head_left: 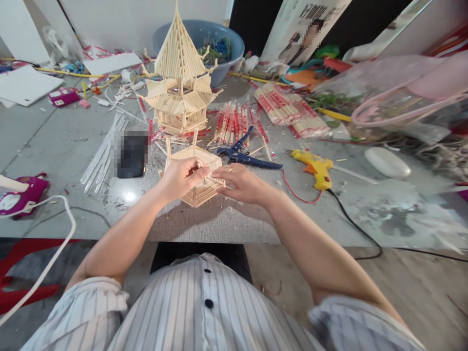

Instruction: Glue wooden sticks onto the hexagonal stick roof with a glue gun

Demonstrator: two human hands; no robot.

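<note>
A many-sided wooden stick piece [195,197] sits near the table's front edge, with short sticks standing up at its back. Over its left part is my left hand [183,176], thumb and fingers pinched together at a small stick-like bit on top. My right hand [243,183] rests against the piece's right side, its fingers stretched out and close together, fingertips near the left thumb. What lies under the right fingertips is hidden. Behind the piece stands a tiered wooden pagoda [179,100] with a pointed roof.
Blue cutters [248,158] and a yellow glue gun [314,165] with a black cord lie to the right. On the left are a phone [130,155] and clear glue sticks [104,156]. Behind are packed chopsticks [288,107] and a blue basin [234,44].
</note>
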